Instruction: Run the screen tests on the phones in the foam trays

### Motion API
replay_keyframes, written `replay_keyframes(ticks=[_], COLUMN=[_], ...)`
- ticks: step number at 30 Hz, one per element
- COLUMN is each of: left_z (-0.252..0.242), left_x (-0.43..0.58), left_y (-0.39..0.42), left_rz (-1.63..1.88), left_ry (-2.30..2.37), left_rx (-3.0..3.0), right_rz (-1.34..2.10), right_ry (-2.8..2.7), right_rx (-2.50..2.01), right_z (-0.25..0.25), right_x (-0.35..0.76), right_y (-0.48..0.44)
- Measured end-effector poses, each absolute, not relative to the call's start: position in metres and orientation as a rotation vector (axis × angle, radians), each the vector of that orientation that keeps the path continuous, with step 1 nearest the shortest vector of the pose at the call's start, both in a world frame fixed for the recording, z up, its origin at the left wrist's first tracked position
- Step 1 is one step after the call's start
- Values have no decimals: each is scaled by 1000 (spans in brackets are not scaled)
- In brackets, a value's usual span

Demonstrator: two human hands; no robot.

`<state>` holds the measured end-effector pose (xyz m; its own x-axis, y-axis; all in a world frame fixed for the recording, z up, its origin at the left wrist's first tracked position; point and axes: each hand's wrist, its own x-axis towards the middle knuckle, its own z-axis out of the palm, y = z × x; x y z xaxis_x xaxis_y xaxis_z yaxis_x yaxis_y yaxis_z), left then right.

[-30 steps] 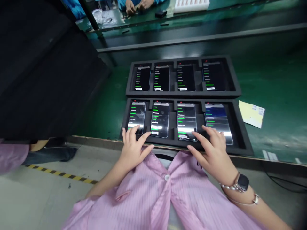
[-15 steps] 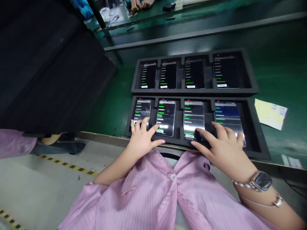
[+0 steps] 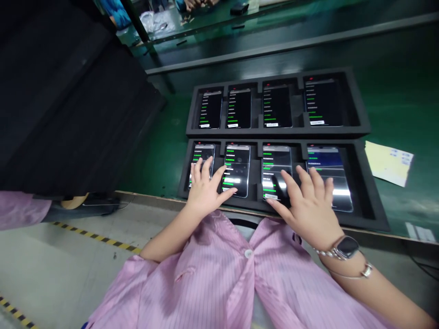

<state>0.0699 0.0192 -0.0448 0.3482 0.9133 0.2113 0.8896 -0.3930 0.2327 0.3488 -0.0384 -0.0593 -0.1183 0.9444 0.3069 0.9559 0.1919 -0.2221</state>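
Two black foam trays lie on the green bench, each with several lit phones in its slots. On the near tray [image 3: 363,214], my left hand [image 3: 206,189] lies spread over the two leftmost phones, fingers on the first phone [image 3: 202,155] and thumb on the second phone [image 3: 237,160]. My right hand [image 3: 308,203] is spread over the third phone [image 3: 276,162] and the fourth phone [image 3: 327,164], fingertips touching both screens. Both hands are open and hold nothing. A watch and bracelet sit on my right wrist.
The far tray [image 3: 277,132] holds several more phones showing green test lines. A yellow-white paper slip [image 3: 389,162] lies right of the near tray. A big black box [image 3: 68,105] stands at left. Another person's hands [image 3: 197,4] work at the far bench.
Both hands slid forward over the near tray's phones, from its front edge onto the screens. The view shifted slightly left and down.
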Motion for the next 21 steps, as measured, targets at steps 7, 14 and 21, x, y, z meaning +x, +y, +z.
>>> replay_keyframes(ticks=[7, 14, 21], left_z=[-43, -40, -53], left_x=[71, 20, 4], left_y=[20, 21, 27], left_rz=[379, 718, 493], left_ry=[1694, 1944, 1934], left_rx=[2434, 2311, 2186], right_rz=[6, 61, 56], right_ry=[-2085, -2055, -2023], right_rx=[-1816, -1774, -1717], right_z=[-57, -61, -48], right_x=[347, 345, 369], right_y=[-38, -33, -39])
